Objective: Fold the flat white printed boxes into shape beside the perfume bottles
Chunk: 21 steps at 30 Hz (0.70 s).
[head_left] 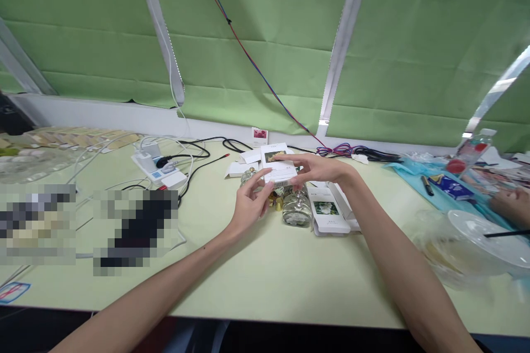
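Note:
Between my two hands is a small white box (278,153) with a flower picture and a barcode on its lower edge. My left hand (249,205) grips its lower left side with fingers and thumb. My right hand (317,167) reaches over from the right, its fingers across the box's front and the thumb under its right corner. Just below, a clear glass bottle (297,214) sits on the table, with gold caps (278,204) beside it. Another glass bottle (249,174) is partly hidden behind my left hand. To the right lies a white box with a white-flower picture (328,210).
At the left are a power strip (152,168) with cables and blurred-out items. A lidded plastic cup with a straw (476,242) stands at right, near a co-worker's hand (513,207), blue plastic (408,174) and a bottle (472,151). A pink-flower box (260,135) is at the back.

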Motion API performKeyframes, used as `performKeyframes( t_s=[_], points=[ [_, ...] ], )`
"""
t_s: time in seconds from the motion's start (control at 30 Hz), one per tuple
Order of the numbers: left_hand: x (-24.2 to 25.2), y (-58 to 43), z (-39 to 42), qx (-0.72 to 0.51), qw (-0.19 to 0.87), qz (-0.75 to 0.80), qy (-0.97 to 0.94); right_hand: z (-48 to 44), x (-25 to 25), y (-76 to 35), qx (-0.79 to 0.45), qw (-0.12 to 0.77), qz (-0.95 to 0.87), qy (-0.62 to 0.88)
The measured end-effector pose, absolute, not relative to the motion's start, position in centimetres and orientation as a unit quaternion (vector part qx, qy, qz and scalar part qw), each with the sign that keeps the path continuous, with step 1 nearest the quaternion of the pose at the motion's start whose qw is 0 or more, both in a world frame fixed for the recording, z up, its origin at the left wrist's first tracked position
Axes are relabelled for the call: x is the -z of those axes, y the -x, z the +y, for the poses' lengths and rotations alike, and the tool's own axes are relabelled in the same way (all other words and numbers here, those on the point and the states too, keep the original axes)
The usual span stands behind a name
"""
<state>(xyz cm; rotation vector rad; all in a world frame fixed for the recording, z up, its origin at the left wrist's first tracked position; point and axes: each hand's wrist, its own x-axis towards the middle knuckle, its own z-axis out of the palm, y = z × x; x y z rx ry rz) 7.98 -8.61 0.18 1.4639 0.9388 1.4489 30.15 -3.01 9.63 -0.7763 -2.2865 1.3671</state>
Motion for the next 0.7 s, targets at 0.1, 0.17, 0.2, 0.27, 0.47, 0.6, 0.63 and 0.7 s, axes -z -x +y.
performKeyframes(
  t_s=[0.1,0.17,0.2,0.27,0.47,0.6,0.63,0.7],
  points=[
    [-0.22,-7.99,-8.61,-0.58,0.426,0.374,-0.584,-2.79,-9.43,-30.21,-0.486,0.181,-0.809,0.277],
    [-0.3,-7.99,-8.62,-0.581,0.427,0.374,-0.584,-2.52,-9.18,-30.28,-0.481,0.186,-0.81,0.279],
    [-0.34,-8.0,-8.63,-0.58,0.427,0.374,-0.584,-2.39,-9.05,-30.3,-0.477,0.187,-0.811,0.281],
    [-0.42,-8.01,-8.66,-0.579,0.426,0.376,-0.585,-2.2,-8.87,-30.32,-0.475,0.186,-0.812,0.283],
    [-0.56,-8.1,-8.81,-0.582,0.429,0.378,-0.578,-2.33,-8.92,-30.14,-0.486,0.195,-0.804,0.281],
    [-0.67,-8.15,-8.85,-0.584,0.432,0.375,-0.576,-2.38,-8.94,-30.14,-0.491,0.193,-0.802,0.278],
    [-0.7,-8.16,-8.85,-0.584,0.433,0.375,-0.575,-2.38,-8.93,-30.15,-0.493,0.194,-0.802,0.277],
    [-0.75,-8.16,-8.86,-0.583,0.435,0.378,-0.573,-2.39,-8.9,-30.14,-0.495,0.197,-0.8,0.276]
  ],
)
